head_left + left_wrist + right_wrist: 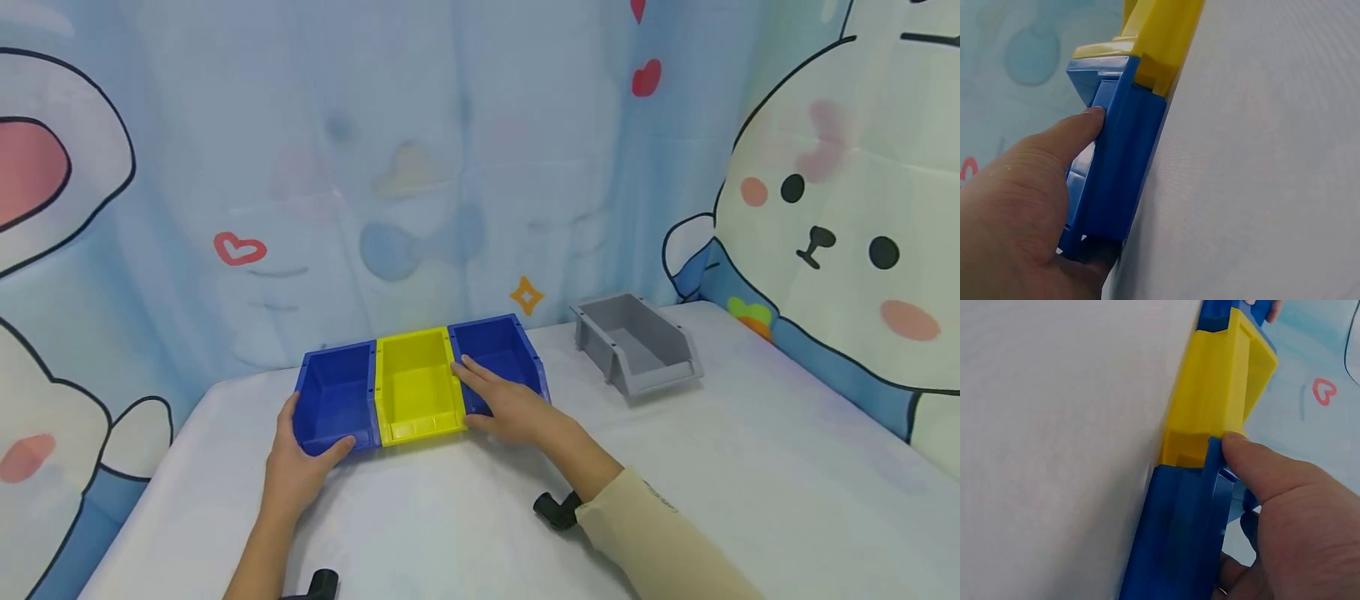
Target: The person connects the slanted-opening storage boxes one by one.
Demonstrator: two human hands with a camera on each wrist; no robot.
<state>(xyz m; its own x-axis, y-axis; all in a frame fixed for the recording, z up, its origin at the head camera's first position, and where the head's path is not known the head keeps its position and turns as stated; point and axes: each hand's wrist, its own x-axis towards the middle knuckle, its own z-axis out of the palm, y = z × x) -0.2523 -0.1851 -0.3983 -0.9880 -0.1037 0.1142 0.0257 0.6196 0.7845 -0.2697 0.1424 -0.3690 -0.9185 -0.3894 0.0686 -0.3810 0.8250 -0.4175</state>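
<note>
Three bins stand side by side, touching: a left blue bin (337, 396), a yellow bin (420, 387) and a right blue bin (498, 346). My left hand (292, 467) grips the left blue bin, thumb on its front edge and fingers at its outer side. In the left wrist view the thumb of my left hand (1029, 187) presses that blue bin (1116, 162). My right hand (517, 408) reaches over the right blue bin and holds the yellow bin's right wall near the seam. The right wrist view shows my right thumb (1266, 465) at the yellow bin's (1200, 394) front corner.
A grey bin (637, 342) stands apart at the back right of the white table (420, 533). Behind the table hangs a patterned curtain (300, 167). Black fittings (555, 510) show near both wrists.
</note>
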